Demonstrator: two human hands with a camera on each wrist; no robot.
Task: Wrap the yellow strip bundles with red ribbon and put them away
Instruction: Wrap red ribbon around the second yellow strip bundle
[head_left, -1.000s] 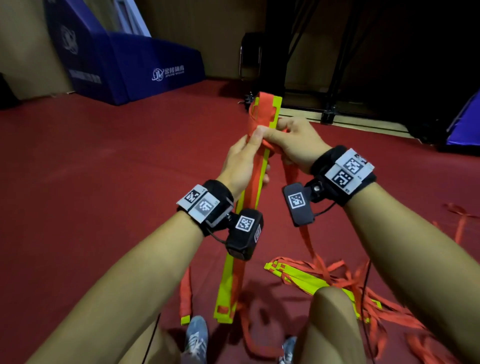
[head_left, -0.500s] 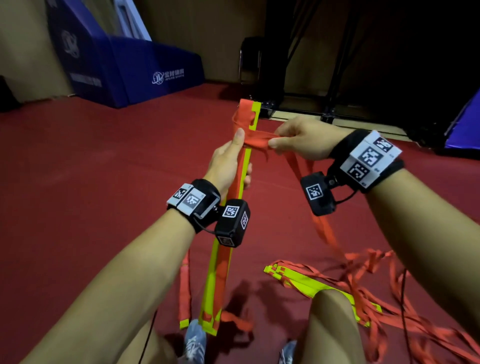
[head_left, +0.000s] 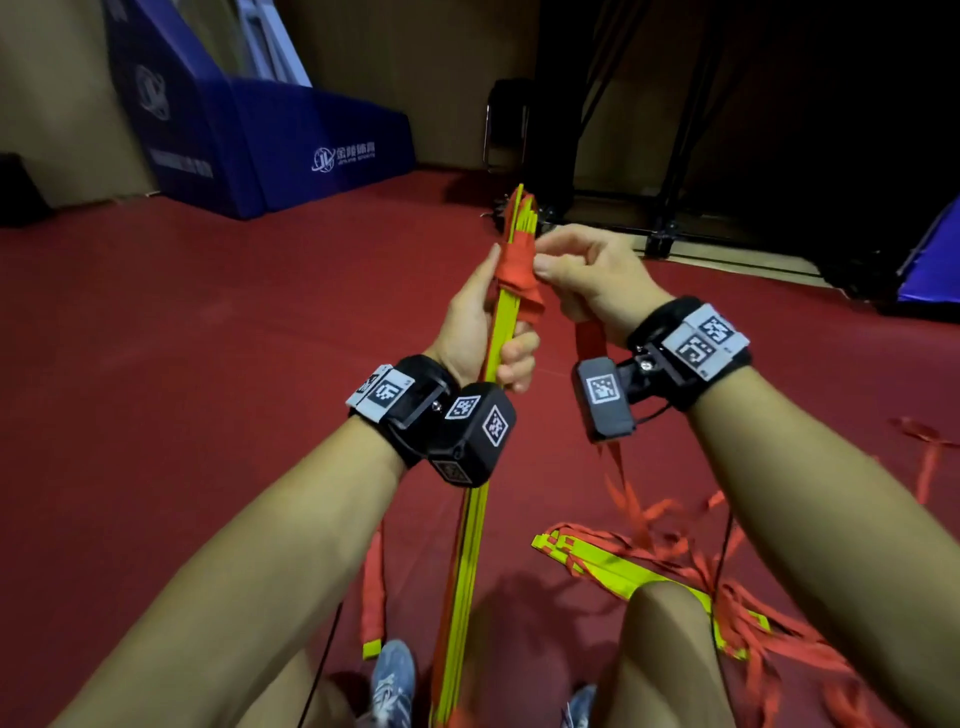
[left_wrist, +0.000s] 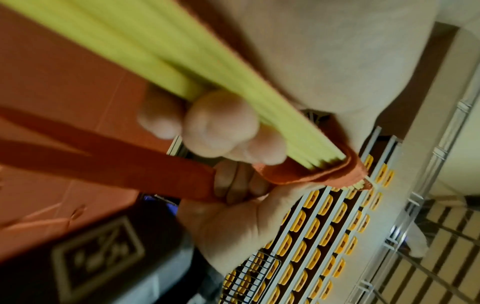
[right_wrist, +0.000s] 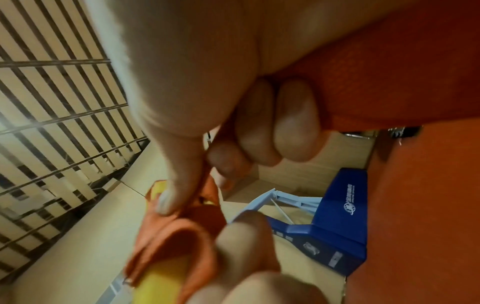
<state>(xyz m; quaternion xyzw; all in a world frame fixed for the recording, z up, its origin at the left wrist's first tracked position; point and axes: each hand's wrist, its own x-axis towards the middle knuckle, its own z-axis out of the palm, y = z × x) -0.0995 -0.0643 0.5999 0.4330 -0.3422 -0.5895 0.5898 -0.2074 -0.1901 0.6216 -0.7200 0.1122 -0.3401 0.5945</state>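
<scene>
Head: left hand (head_left: 483, 322) grips bundle (head_left: 469, 545) below ribbon (head_left: 517, 262).

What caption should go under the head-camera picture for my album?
Left hand grips the yellow strip bundle; right hand pinches red ribbon wrapped near its top.

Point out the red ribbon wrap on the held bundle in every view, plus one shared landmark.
Head: ribbon wrap upper centre, round the bundle.
Left wrist: ribbon wrap right of centre, at the bundle's far end.
Right wrist: ribbon wrap lower centre-left.
Shared landmark: the yellow bundle it encircles, in all three.
</scene>
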